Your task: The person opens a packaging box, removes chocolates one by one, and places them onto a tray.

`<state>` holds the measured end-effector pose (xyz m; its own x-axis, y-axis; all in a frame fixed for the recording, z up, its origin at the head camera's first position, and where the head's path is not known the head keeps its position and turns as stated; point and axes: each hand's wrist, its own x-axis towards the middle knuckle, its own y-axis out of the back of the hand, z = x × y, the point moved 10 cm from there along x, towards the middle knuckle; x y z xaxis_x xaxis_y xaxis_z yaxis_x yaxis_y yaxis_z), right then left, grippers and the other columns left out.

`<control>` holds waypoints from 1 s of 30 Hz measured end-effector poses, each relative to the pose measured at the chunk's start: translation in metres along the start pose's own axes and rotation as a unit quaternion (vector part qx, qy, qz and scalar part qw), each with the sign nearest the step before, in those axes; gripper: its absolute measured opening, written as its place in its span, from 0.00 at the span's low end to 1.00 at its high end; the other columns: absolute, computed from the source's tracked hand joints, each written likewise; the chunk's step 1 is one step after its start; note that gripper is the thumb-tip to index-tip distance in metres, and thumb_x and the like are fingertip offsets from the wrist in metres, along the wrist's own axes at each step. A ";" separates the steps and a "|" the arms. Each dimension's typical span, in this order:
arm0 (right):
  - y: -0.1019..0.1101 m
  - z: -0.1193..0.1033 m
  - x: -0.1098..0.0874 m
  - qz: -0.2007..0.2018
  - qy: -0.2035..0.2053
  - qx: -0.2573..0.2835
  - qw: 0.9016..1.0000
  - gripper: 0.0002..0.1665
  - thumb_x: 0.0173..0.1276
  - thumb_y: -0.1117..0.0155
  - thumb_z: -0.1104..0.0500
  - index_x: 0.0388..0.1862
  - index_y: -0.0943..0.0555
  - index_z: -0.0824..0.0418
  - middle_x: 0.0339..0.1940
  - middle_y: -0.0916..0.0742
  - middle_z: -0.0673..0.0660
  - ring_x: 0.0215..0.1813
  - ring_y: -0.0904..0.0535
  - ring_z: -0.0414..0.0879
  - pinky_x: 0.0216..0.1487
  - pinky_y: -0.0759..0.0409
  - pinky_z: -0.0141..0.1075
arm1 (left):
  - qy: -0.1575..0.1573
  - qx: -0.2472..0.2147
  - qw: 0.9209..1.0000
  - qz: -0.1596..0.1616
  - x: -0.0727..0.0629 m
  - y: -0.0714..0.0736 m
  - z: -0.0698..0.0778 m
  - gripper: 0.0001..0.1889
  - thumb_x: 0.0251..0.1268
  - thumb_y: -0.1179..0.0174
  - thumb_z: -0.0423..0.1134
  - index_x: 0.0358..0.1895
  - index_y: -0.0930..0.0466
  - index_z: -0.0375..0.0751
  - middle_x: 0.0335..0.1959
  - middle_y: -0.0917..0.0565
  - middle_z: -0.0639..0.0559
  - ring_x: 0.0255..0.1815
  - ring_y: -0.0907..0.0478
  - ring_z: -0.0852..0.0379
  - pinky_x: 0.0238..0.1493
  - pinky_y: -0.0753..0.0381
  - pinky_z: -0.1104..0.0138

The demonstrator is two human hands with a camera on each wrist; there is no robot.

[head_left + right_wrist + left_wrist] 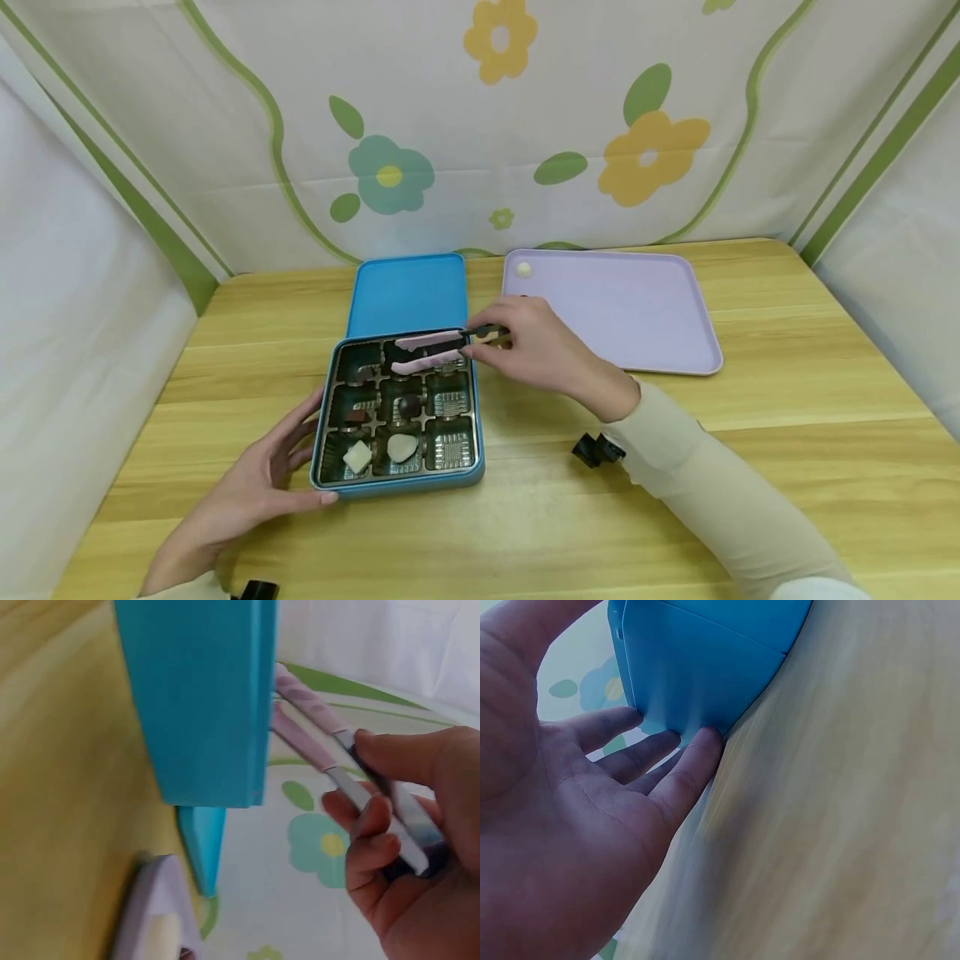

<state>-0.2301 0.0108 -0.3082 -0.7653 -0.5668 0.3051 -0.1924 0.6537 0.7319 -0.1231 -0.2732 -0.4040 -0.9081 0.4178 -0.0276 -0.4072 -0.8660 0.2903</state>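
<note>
A blue tin with a divided insert stands near the table's middle. Small pieces sit in several compartments: a white square one, a white rounded one, a dark round chocolate and a brown piece. My right hand grips pink-tipped tongs from the right. The tong tips stand apart over the top middle compartment, nothing visible between them. My left hand rests against the tin's left side, fingers extended, the thumb along the front left corner. In the left wrist view its fingertips touch the blue wall.
Behind the tin lies a blue lid. A lilac tray is at the back right, with a white round piece in its far left corner. A patterned curtain hangs behind the wooden table.
</note>
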 end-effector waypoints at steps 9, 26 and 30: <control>-0.028 -0.034 0.031 -0.120 0.014 -0.227 0.966 0.10 0.76 0.29 0.48 0.43 0.09 0.53 0.37 0.09 0.48 0.36 0.18 0.43 0.28 0.23 0.36 | 0.013 0.008 1.000 0.002 -0.001 0.000 -0.002 0.61 0.59 0.24 0.23 0.90 0.54 0.52 0.88 0.48 0.31 0.78 0.35 0.79 0.70 0.29 0.83; -0.035 -0.024 0.038 -0.098 -0.008 -0.225 0.969 0.19 0.69 0.22 0.43 0.21 0.13 0.47 0.16 0.23 0.43 0.25 0.31 0.41 0.22 0.42 0.32 | 0.015 0.003 1.000 0.006 -0.003 -0.002 -0.003 0.61 0.59 0.24 0.23 0.90 0.53 0.51 0.89 0.49 0.33 0.78 0.36 0.78 0.70 0.29 0.83; -0.029 -0.011 0.030 -0.061 -0.027 -0.173 0.983 0.10 0.68 0.21 0.45 0.30 0.06 0.46 0.21 0.12 0.42 0.27 0.24 0.40 0.22 0.36 0.32 | 0.012 0.002 1.000 0.005 -0.002 -0.001 -0.001 0.61 0.59 0.24 0.23 0.90 0.53 0.51 0.89 0.47 0.35 0.78 0.35 0.77 0.70 0.28 0.83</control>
<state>-0.2405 -0.0305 -0.3137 -0.7831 -0.5967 0.1752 -0.0729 0.3678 0.9270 -0.1207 -0.2736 -0.4056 -0.9147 0.4014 -0.0479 -0.3969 -0.8692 0.2950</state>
